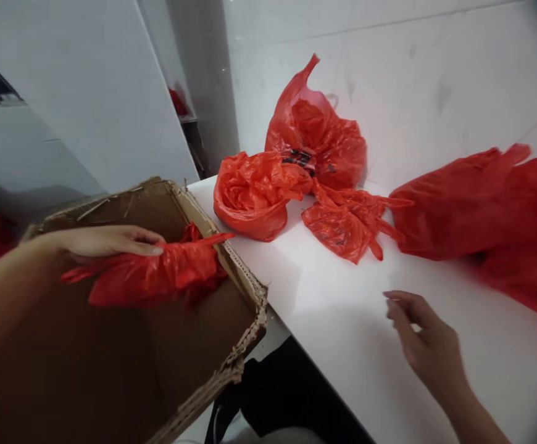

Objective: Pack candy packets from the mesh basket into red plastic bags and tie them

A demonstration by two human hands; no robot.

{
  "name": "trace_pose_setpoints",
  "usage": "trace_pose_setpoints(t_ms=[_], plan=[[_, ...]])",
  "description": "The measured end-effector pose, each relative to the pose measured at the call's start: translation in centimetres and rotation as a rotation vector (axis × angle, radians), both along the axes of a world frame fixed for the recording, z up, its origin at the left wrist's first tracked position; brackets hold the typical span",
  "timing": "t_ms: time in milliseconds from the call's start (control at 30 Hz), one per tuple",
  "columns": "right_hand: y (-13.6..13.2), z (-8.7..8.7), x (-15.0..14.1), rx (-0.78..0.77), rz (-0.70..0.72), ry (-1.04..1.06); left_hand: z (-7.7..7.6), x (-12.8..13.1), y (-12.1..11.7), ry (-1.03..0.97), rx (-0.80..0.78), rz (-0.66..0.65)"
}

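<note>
Holding a crumpled red bag (148,280) by its upper edge, the left hand (104,240) reaches over the open cardboard box (250,333), its fingers close together on the thin plastic; part of the grip is hidden. Taken from above like this, the bag droops loosely below the hand, over the box's mouth, with one strap stretched toward the ragged rim, and the grip probably needs little force on something so light. The right hand (428,345) hovers over the near part of the white counter (333,302), fingers curled and thumb drawn toward the forefinger; nothing shows in it, and whether the tips touch is unclear. Beyond it, a flattish red bag (345,225) lies with its straps toward a large red bundle (453,203) on the right. To its left sits a rounded bag (254,206), its mouth bunched inward. Behind, a taller bag (319,142) stands near the marbled wall (398,80), one peak pointing up, perhaps kept upright by whatever fills it, though the contents cannot be told.
</note>
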State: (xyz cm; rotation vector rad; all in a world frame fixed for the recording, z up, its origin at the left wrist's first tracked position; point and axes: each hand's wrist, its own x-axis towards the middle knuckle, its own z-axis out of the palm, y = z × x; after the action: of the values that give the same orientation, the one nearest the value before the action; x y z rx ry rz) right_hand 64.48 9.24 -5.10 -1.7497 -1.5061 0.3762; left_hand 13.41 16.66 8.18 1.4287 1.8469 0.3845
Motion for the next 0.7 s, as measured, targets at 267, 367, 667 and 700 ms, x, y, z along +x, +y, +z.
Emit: trace_pose_setpoints(t_ms=[267,367,667,700], plan=[[3.5,-0.6,-13.4,0.073,0.531,0.263,-18.6,0.4,4.4,0.085,-0.521,-0.297],[3.3,-2.0,-14.5,0.066,0.671,0.238,-23.2,0.9,5.2,0.229,-0.402,-0.261],[3.4,-3.4,-14.5,-0.109,0.669,0.248,-26.7,0.7,4.2,0.517,-0.014,-0.073],[3.5,-3.3,-14.5,-0.11,0.673,0.245,-26.8,1.2,3.6,0.521,0.013,-0.075]])
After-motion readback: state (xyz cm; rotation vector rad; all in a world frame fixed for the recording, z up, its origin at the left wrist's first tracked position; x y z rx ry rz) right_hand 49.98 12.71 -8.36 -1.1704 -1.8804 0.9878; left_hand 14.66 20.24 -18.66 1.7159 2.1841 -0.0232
